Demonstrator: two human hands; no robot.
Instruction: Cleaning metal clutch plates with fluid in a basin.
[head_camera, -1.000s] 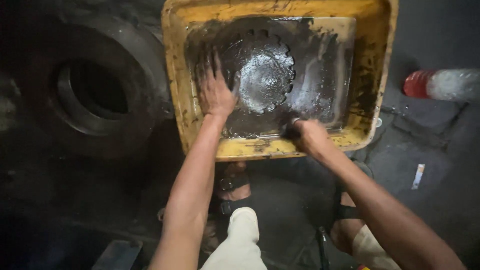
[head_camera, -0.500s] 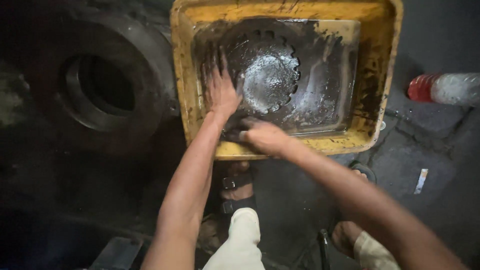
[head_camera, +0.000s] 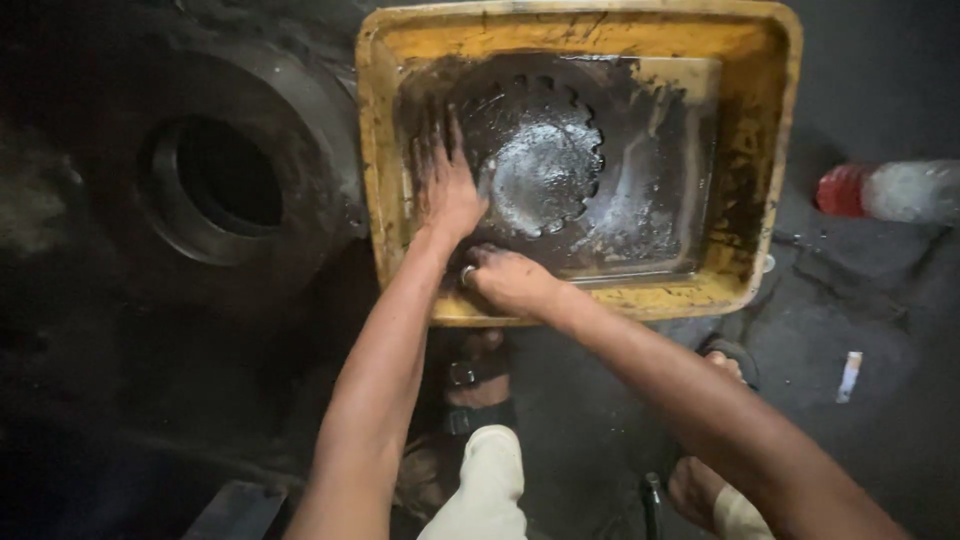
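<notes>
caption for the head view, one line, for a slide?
Two oily hands, left flat and right curled, work beside a toothed gear in a dirty yellow tub.

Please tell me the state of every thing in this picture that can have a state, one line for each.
yellow tub: on the floor, smeared black, shallow dark oily liquid inside.
gear: lying flat in the tub, oily.
left hand: flat, fingers spread, on the gear's edge.
right hand: closed, at the tub's near wall.
plastic bottle: lying on its side.
</notes>
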